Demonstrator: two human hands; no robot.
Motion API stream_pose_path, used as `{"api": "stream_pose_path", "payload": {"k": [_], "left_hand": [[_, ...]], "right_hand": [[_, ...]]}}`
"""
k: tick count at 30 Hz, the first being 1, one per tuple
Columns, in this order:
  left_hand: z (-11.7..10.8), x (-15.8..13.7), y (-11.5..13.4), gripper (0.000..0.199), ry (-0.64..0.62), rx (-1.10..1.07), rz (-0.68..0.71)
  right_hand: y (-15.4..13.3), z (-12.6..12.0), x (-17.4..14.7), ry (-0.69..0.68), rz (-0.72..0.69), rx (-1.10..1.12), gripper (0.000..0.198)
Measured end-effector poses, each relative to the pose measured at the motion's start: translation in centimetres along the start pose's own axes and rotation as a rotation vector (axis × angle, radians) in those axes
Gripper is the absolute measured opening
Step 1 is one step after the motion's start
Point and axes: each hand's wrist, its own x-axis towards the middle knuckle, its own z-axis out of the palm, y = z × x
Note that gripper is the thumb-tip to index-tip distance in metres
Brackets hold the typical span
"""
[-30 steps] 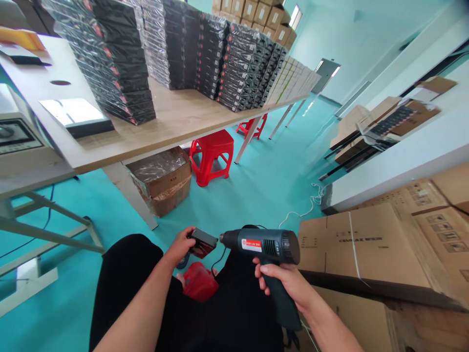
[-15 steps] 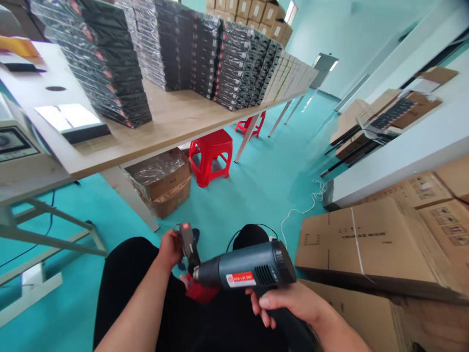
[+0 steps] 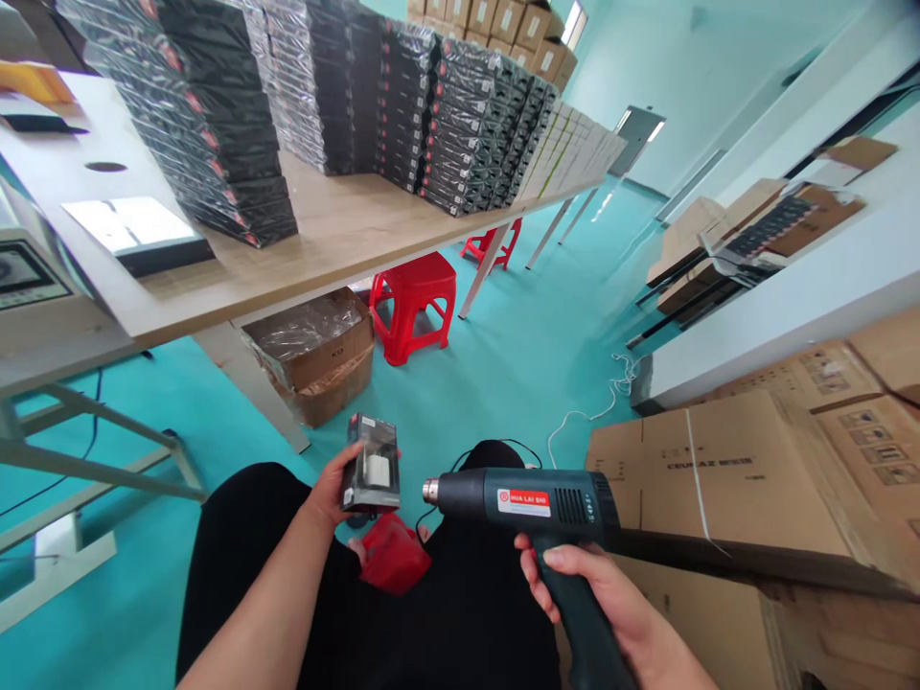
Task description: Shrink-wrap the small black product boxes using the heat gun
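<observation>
My right hand [image 3: 575,575] is wrapped round the handle of a dark green heat gun [image 3: 517,498], whose metal nozzle points left. My left hand [image 3: 334,484] grips a small black box [image 3: 372,462] by its left side, with fingertips showing at its far edge too. The box has a broad face turned up, and a white item shows on that face. Between the nozzle and the box there is a short gap. Below the box, a red object [image 3: 395,554] shows between my legs; its kind is unclear.
A wooden table [image 3: 337,216] bears tall stacks of film-wrapped black boxes [image 3: 467,125]. Beneath stand an open carton [image 3: 323,359] of clear film and a red stool [image 3: 415,302]. Large cartons [image 3: 719,470] flank me on the right. A white cable [image 3: 575,417] crosses the floor.
The box has turned from edge-on to showing its broad face. The heat gun has moved right and levelled, and its nozzle is now apart from the box.
</observation>
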Motion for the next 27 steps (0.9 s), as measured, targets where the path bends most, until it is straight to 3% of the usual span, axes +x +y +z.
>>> {"api": "stream_pose_path", "payload": {"k": [2,4,8,11,27], "left_hand": [[-0.4,0.5,-0.6,0.036,0.08,0.087,-0.051],[-0.5,0.9,-1.1,0.03,0.18,0.227,-0.015],[0.1,1.3,-1.6,0.032,0.223,0.688,0.37],[0.8,1.3,-1.7,0.033,0.169,0.886,0.479],[0.2,1.5,-1.7,0.039,0.134,0.915,0.533]], "right_hand": [[-0.2,-0.2,0.1,0.022,-0.003,0.02,0.029],[-0.5,-0.4,0.2,0.044,-0.004,0.03,0.029],[-1.3,-0.4,0.5,0.105,-0.028,0.022,0.03],[-1.8,-0.2,0.7,0.129,-0.062,0.012,0.03],[-2.3,0.0,1.4,0.119,-0.061,-0.056,0.027]]}}
